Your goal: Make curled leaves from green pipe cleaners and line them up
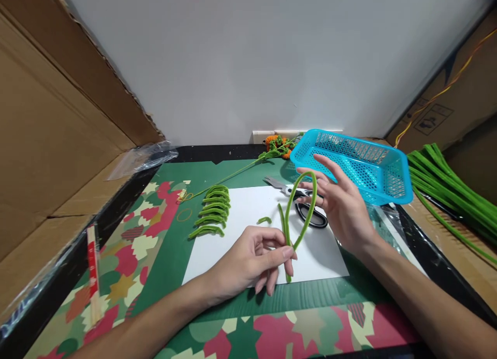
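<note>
Between the thumb and fingers of my left hand (267,258) is a green pipe cleaner (288,214), bent into an upright teardrop loop with a short end sticking up beside it. My right hand (341,203) is just right of the loop, fingers spread and holding nothing. Scissors (310,216) with black and white handles lie behind the loop on a white sheet (240,203). A short curved green piece (264,220) rests on the sheet. Several curved green pieces (213,212) form a column at the sheet's left edge.
A blue basket (406,180) stands at the back right, beside orange and green flowers (276,143). Many green pipe cleaners (454,188) lie far right. Rubber bands (184,214) and a red-and-white wrapper (92,260) are on the left. Cardboard stands at both sides.
</note>
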The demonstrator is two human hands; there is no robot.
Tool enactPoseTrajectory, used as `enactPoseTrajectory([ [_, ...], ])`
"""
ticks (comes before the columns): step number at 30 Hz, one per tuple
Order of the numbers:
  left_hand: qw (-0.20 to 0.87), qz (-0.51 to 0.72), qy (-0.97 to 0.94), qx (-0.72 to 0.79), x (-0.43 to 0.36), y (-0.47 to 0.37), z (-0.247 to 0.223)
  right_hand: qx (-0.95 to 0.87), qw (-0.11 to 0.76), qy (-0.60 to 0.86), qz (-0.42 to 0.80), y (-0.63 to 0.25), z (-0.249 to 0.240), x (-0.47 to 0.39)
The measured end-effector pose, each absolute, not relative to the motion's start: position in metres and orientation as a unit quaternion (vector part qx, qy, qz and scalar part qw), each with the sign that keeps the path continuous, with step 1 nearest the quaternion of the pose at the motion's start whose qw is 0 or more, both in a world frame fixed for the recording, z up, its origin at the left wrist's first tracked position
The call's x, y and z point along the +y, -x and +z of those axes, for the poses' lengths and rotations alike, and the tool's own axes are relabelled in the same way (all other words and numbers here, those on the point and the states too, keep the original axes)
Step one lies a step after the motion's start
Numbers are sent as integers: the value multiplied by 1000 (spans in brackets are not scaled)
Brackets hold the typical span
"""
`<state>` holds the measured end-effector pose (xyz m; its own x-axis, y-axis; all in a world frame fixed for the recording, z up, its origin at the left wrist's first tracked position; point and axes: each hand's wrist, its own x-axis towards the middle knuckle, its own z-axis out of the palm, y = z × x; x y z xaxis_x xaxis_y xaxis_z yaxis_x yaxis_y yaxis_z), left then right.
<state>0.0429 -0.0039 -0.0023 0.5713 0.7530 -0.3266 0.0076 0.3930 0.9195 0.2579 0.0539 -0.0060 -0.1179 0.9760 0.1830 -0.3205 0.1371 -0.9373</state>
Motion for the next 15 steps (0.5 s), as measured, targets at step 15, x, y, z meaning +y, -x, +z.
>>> enactPoseTrajectory([
  [15, 742, 231, -496, 388, -4, -45, -2, -459, 547, 259, 651, -254, -10, 56],
])
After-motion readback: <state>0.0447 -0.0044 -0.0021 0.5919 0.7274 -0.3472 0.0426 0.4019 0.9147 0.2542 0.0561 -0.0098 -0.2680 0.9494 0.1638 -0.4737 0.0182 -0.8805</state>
